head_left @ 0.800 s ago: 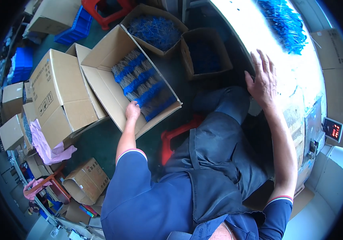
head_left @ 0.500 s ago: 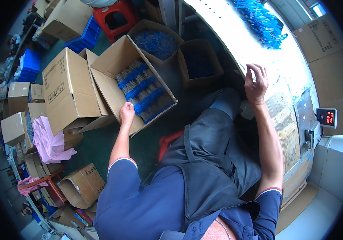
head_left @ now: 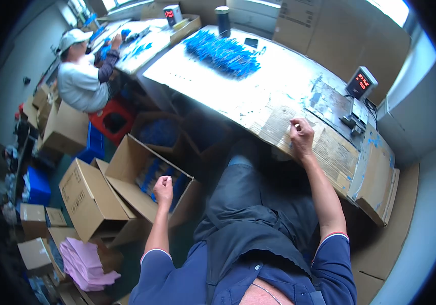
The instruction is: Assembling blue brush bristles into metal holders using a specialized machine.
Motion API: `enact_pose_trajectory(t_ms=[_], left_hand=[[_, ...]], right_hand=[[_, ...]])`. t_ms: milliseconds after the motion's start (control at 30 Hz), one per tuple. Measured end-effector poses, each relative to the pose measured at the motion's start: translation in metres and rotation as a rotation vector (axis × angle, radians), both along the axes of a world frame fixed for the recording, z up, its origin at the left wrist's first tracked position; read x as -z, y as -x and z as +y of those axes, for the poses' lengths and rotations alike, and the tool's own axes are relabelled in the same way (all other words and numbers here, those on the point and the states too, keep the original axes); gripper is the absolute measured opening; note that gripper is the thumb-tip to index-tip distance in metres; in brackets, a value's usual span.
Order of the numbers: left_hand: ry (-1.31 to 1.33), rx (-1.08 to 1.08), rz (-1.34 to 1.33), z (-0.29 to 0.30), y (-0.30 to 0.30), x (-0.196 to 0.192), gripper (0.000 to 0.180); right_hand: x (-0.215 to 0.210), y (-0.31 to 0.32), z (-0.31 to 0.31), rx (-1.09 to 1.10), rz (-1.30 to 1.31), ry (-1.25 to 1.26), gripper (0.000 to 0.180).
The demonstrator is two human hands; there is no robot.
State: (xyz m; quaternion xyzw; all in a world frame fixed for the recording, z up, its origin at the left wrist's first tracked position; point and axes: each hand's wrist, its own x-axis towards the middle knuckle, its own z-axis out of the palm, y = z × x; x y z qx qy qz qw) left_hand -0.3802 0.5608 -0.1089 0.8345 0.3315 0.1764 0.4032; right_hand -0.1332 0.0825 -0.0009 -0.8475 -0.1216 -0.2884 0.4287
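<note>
The left hand (head_left: 163,186) hovers loosely curled, holding nothing, over an open cardboard box (head_left: 141,175) of blue parts on the floor. The right hand (head_left: 301,137), fingers curled, rests on the table (head_left: 238,99) edge.

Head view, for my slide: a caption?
Left hand over open carton; right hand on worktable.

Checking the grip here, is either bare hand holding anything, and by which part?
It cannot be told. The left hand is curled shut above the open brown cardboard box; the right hand rests, fingers bent, on the worn table edge. Nothing shows in either.
</note>
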Motion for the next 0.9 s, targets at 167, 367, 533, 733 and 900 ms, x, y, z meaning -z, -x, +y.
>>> enact_pose_trajectory(t_ms=[167, 367, 533, 733, 900], left_hand=[[-0.027, 0.288, -0.062, -0.048, -0.085, -0.056, 0.014], [-0.052, 0.606, -0.196, -0.119, -0.207, -0.125, 0.017], [-0.261, 0.777, -0.288, -0.171, -0.324, -0.156, 0.024], [-0.605, 0.638, -0.471, -0.207, -0.451, -0.165, 0.032], [-0.748, 0.455, -0.405, -0.177, -0.531, -0.186, 0.032]], right_hand=[[0.004, -0.007, 0.004, -0.009, 0.095, 0.070, 0.012], [0.000, -0.016, 0.006, -0.003, 0.137, 0.114, 0.010], [-0.003, -0.021, 0.009, 0.000, 0.179, 0.085, 0.011], [-0.001, -0.047, 0.014, -0.055, 0.138, 0.267, 0.006], [-0.009, -0.054, 0.016, -0.043, 0.196, 0.276, 0.005]])
